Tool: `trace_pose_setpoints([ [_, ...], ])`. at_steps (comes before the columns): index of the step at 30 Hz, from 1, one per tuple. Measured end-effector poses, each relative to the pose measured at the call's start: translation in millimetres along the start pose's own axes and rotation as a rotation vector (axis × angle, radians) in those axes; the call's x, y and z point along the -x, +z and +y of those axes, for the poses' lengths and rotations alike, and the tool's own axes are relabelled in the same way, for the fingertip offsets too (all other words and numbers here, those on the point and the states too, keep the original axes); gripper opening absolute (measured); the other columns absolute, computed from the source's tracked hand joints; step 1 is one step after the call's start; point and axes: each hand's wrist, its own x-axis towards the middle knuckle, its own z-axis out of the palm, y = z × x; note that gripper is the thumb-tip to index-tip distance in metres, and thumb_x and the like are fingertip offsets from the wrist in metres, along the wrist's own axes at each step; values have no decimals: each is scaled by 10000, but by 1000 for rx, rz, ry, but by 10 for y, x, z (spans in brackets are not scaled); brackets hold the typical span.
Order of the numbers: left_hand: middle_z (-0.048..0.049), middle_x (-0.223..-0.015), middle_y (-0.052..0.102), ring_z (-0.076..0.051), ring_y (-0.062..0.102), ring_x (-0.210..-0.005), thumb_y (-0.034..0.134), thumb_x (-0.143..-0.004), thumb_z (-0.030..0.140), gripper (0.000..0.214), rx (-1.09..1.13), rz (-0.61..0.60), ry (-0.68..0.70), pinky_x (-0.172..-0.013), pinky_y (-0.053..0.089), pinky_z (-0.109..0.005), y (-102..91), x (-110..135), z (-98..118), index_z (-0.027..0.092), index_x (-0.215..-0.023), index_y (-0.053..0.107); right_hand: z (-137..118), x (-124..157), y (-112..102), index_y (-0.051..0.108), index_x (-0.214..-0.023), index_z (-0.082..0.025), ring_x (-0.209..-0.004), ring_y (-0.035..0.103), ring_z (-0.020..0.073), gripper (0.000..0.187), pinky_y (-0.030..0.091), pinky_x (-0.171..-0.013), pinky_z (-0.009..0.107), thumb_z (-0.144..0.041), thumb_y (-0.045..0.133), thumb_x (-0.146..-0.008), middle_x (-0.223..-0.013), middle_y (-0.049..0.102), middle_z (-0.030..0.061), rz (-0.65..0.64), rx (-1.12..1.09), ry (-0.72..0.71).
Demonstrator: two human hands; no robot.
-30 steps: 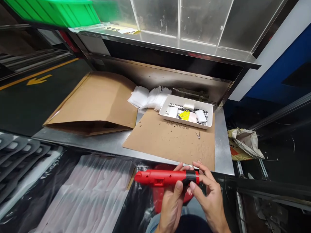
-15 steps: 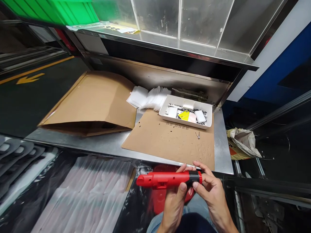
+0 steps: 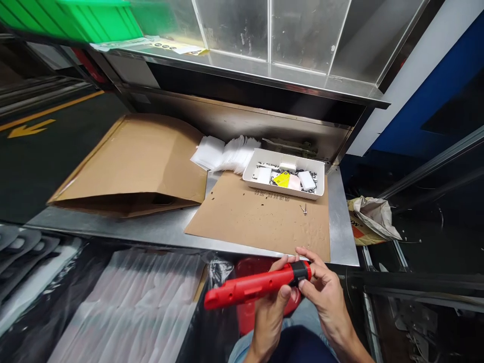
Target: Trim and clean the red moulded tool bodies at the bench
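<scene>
**2 hands (image 3: pixel 293 302) work a red plastic hand tool (image 3: pixel 249 285) at the surface's edge**

From where I stand, the head camera looks down on the person holding the tool just off the near edge of the steel surface (image 3: pixel 342 222), tilted, its nose low to the left. The left hand (image 3: pixel 270 322) has a closed grip under the body, thumb on top. The right hand (image 3: pixel 325 297) has a closed grip on the black collar (image 3: pixel 299 273), fingers wrapped around it. The work in hand appears to be seating or adjusting that collar; turning it would call for the left hand to stay steady. Beyond lie a cardboard sheet (image 3: pixel 257 217), a small metal pin (image 3: pixel 303 208), a white tray (image 3: pixel 283 174) of tags and white cards, and a folded cardboard sleeve (image 3: pixel 128 166).
</scene>
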Motion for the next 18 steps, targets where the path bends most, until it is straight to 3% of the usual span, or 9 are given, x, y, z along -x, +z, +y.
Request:
trace_pose_setpoints([
  [4,-87,-1144,709,-321,578,-1165,850,-674,425,356,-139,-20,259,-1041,441,-337,-11,19,26,258,-984,794,-49,10,60,749,-778,-201,-1249,584,271,114,535,-923,330,-256,649,-768,-1351,615,132,38,26,3],
  [6,-81,-1123,713,-311,589,-1144,850,-661,455,375,-134,12,264,-1027,450,-326,10,33,44,257,-974,794,-86,16,91,741,-752,-197,-1245,587,270,117,520,-960,350,-254,640,-765,-1309,644,132,54,41,-12],
  [9,-72,-1148,711,-299,608,-1133,827,-672,517,471,34,65,46,-979,493,-338,61,46,63,272,-1067,756,-131,39,109,713,-693,-195,-1272,565,281,151,498,-1002,384,-289,632,-780,-1286,658,137,64,56,-36],
  [12,-67,-1112,734,-239,684,-954,862,-654,473,489,284,65,-182,-793,563,-291,114,42,113,294,-1092,738,-143,91,74,707,-726,-204,-1314,521,304,157,449,-1061,448,-322,636,-801,-1323,639,134,49,154,-91],
  [15,-53,-1022,759,-154,679,-703,890,-632,425,480,417,61,-271,-574,534,-223,147,24,208,298,-1071,743,-133,166,15,713,-872,-236,-1358,465,321,121,361,-1118,534,-311,642,-809,-1368,611,107,70,298,-212],
  [18,-63,-1015,768,-172,704,-743,907,-613,403,563,488,81,-326,-548,544,-224,152,12,289,293,-1132,717,-129,233,-12,681,-805,-256,-1368,445,318,58,348,-1109,546,-271,631,-831,-1355,616,73,157,441,-336],
])
